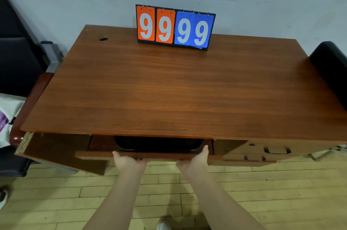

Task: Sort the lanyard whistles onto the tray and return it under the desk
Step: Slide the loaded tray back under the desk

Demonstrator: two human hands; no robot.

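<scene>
A black tray [157,144] lies on a wooden pull-out shelf [97,145] under the desk top [169,89]. Only its front rim shows; the rest is hidden beneath the desk. No lanyard whistles are visible. My left hand [127,160] grips the shelf's front edge left of the tray, thumb on top, fingers hidden underneath. My right hand [195,159] grips the same edge at the tray's right corner, thumb pointing up along the shelf.
A flip scoreboard [174,27] reading 9999 stands at the desk's back edge against the wall. Desk drawers [262,152] sit right of the shelf. A black chair [332,68] is at the right, dark seating [16,57] at the left, and pale plank floor [262,192] lies below.
</scene>
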